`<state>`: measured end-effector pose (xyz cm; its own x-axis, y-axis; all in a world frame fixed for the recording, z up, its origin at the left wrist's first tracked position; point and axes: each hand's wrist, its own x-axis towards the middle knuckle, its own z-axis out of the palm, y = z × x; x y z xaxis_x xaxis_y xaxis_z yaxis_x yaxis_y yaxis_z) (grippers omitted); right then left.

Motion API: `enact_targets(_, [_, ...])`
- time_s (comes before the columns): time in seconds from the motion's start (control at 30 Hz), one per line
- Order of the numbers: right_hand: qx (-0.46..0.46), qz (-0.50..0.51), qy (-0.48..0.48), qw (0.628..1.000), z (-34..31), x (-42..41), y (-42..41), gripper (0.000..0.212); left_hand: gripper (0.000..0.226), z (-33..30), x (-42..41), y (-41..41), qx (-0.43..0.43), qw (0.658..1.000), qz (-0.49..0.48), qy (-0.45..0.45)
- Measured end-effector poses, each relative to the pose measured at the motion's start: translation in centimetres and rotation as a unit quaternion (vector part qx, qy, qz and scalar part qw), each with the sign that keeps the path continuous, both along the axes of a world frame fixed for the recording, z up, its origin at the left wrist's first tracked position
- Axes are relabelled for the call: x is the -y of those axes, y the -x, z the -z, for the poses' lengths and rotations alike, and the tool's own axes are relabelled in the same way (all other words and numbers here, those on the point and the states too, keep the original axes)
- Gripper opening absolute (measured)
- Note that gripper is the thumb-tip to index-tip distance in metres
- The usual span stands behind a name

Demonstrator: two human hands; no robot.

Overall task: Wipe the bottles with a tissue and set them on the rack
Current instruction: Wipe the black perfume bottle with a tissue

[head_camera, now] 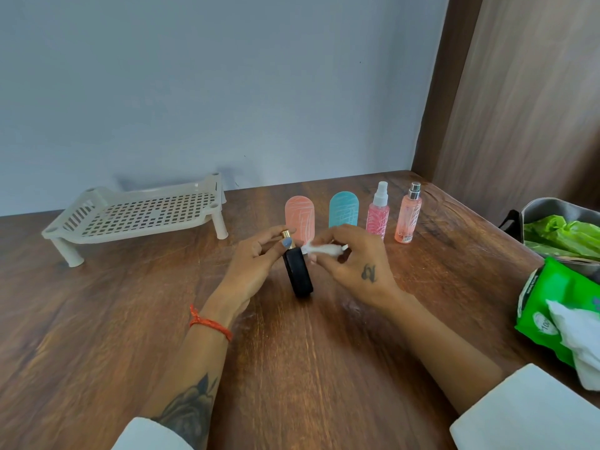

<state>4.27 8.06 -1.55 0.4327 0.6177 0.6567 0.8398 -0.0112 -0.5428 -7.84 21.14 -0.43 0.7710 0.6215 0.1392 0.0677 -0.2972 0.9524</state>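
A round black bottle [298, 273] with a gold neck stands on edge at the middle of the wooden table [130, 319]. My left hand [256, 264] pinches its gold neck. My right hand [354, 258] pinches a crumpled white tissue [321, 249] just right of the neck. Behind the hands stand a flat salmon bottle [300, 216], a flat teal bottle [343, 209], a pink spray bottle [378, 212] with a white nozzle and a peach spray bottle [408, 216] with a silver top. The cream slotted rack [143, 216] stands at the back left with nothing on it.
A green pack of wipes [548, 306] with a white tissue [578, 339] sticking out lies at the right edge. Behind it is a grey bag [552, 209] holding green plastic. A brown wooden panel [519, 108] rises at the right, a pale wall behind.
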Motion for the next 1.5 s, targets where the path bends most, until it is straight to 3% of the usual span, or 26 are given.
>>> enact_targets(0.1, [-0.013,-0.010,-0.048,0.999,-0.1,-0.3,0.8,0.017,0.023,-0.2,0.2,0.0,0.003,1.000,0.030,0.000])
enact_targets(0.2, [0.013,-0.029,-0.014,0.999,0.3,-0.4,1.0,0.013,0.031,-0.3,0.3,0.1,0.002,0.999,0.045,-0.010])
enact_targets(0.4, [-0.061,-0.021,0.063,0.996,-0.3,0.2,-0.1,0.007,0.032,-0.3,0.2,0.2,-0.002,0.999,0.044,-0.017])
enact_targets(0.6, [-0.064,-0.007,-0.038,0.997,-0.3,-0.2,0.6,0.010,0.028,-0.5,0.2,0.3,0.002,0.999,0.041,-0.015])
enact_targets(0.7, [-0.010,-0.039,-0.016,0.999,0.5,-0.6,1.2,0.013,0.029,-0.4,0.1,0.4,0.010,0.999,0.043,-0.003])
enact_targets(0.97, [-0.039,-0.041,-0.009,0.998,0.9,-0.8,1.2,0.012,0.035,-0.4,-0.1,0.5,0.003,0.998,0.069,-0.010])
enact_targets(1.23, [-0.112,-0.065,0.047,0.990,0.2,-0.4,1.2,0.010,0.031,-0.1,-0.3,0.7,0.004,0.998,0.056,0.021])
enact_targets(1.5, [-0.125,-0.113,0.213,0.962,0.1,0.0,1.0,0.013,0.023,-0.2,-0.5,0.8,0.071,0.993,0.009,0.090])
